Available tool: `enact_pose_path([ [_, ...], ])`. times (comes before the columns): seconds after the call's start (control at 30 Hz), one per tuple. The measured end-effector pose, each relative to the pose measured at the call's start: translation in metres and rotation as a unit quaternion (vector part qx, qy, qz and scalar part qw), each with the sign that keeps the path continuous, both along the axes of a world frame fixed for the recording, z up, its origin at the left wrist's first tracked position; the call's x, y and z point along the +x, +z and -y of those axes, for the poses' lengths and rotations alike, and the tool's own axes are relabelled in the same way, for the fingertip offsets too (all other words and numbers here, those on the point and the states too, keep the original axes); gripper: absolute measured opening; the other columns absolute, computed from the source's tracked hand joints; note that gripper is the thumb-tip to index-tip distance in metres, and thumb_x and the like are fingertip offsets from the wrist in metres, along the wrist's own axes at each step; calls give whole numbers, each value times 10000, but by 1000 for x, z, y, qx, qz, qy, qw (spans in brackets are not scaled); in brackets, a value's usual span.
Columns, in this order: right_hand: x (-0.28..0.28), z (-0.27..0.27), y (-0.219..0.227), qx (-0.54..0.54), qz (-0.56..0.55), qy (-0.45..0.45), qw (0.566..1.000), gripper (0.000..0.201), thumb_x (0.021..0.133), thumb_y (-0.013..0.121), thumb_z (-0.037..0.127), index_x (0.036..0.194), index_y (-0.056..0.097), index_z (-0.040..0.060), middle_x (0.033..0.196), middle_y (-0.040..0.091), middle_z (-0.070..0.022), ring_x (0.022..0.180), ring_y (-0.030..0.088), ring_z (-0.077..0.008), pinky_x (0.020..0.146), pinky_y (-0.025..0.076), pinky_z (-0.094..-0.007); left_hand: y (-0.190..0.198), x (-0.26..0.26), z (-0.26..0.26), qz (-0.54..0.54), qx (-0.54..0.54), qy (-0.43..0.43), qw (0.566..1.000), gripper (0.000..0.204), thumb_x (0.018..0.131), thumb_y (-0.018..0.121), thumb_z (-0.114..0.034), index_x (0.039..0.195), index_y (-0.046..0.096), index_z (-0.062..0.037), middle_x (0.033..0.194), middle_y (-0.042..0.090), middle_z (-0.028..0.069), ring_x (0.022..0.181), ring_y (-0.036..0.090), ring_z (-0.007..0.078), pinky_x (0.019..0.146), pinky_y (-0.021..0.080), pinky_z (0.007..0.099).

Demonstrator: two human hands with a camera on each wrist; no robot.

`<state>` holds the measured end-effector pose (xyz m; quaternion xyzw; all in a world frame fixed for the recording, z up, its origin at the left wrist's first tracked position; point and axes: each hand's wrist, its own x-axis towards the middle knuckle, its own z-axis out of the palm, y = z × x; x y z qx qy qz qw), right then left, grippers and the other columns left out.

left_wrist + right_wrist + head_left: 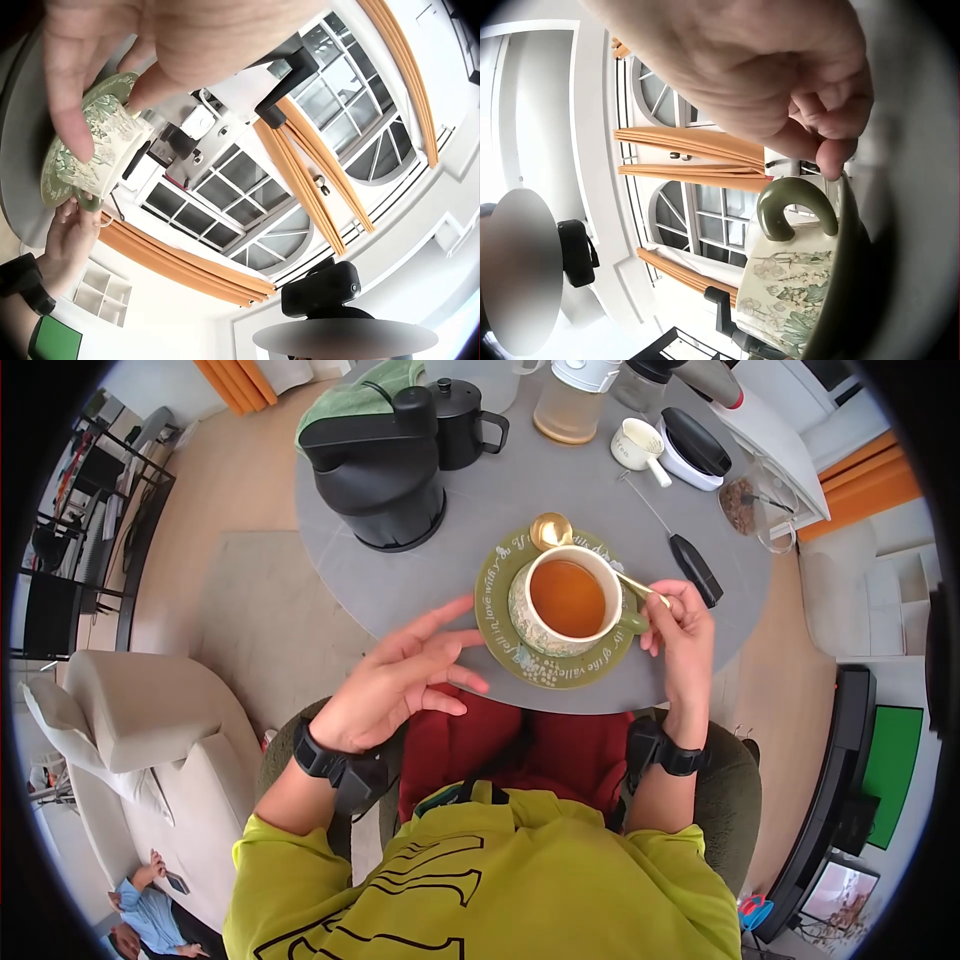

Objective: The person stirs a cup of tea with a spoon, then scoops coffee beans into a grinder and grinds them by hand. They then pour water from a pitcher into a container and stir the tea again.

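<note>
A cup of amber-brown tea [567, 598], patterned outside with a green handle [799, 196], stands on a green saucer [497, 622] with white lettering. Behind the cup lies a gold spoon [551, 532], its bowl at the saucer's far rim and part of its handle hidden by the cup. My right hand [682, 628] pinches the end of that handle between thumb and index finger, right beside the cup's handle. On the saucer's left side is my left hand [415, 672], fingers spread and nothing held, fingertips close to the rim.
On the round grey table [420, 590], a black kettle-like appliance [375, 475] and a black pitcher [461, 425] stand back left. A handheld frother [694, 570] lies right of the saucer. Farther back are a small white cup [637, 445] and a glass jar [742, 505].
</note>
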<state>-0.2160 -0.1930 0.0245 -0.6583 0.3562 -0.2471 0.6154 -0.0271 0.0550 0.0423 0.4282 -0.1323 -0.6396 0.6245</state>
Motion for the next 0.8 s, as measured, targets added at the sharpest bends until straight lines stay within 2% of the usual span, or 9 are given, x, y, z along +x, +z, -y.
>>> enact_pose_path([
  [0.17,1,-4,17,-79,79,-63,992,95,954,524,104,1003,541,25,713,610,-61,539,518,-84,487,379,-210,-3,1,1,-16,-6,2,1000,553,981,452,-134,1473,211,-60,1359,449,129,1015,615,214,772,554,283],
  [0.27,-4,-11,38,-152,115,-127,973,97,954,524,99,1006,539,19,707,600,-61,546,519,-86,487,380,-210,-2,0,1,-11,-3,9,1000,532,993,428,-152,1468,217,-39,1413,393,161,1005,620,210,732,557,255],
  [0.33,-9,-18,52,-172,122,-146,966,98,951,528,91,1008,548,14,698,586,-53,551,516,-85,488,377,-206,-3,1,1,-8,-10,14,1000,528,991,425,-147,1463,224,-26,1436,366,148,1037,608,217,747,555,257],
  [0.4,-11,-25,63,-251,105,-177,946,100,950,529,86,1009,560,12,687,568,-42,548,502,-79,490,367,-194,-3,1,1,-4,-16,23,1000,524,988,423,-142,1459,232,-13,1460,339,134,1070,597,223,763,553,260],
  [0.53,-10,-38,66,-304,87,-135,939,88,941,536,63,1003,577,18,700,536,-11,564,471,-55,498,344,-182,0,1,0,-27,-30,44,998,509,988,409,-131,1444,244,24,1506,267,114,1140,565,246,794,547,266],
  [0.57,-7,-42,65,-295,84,-132,943,85,929,545,44,993,593,17,730,533,3,590,465,-39,534,358,-174,0,0,-1,-33,-32,42,998,508,989,406,-129,1441,244,35,1513,252,116,1154,558,254,799,546,266],
  [0.7,3,-44,55,-320,40,-97,941,80,906,571,33,957,626,5,766,565,6,645,485,-31,615,396,-180,-1,-1,-1,-22,-33,29,999,534,996,440,-187,1452,238,5,1465,324,90,1188,539,241,829,527,281],
  [0.77,7,-46,52,-303,33,-80,949,79,902,577,33,948,634,2,766,574,0,647,491,-33,611,398,-186,-3,-3,0,-28,-45,44,998,517,990,401,-126,1448,222,33,1522,229,120,1166,549,267,791,548,268],
  [0.8,9,-48,51,-285,25,-63,956,79,899,582,33,938,641,-1,766,582,-6,650,497,-35,608,399,-191,-3,-3,0,-28,-42,44,998,517,990,401,-126,1448,222,33,1522,229,120,1166,549,267,791,548,268],
])
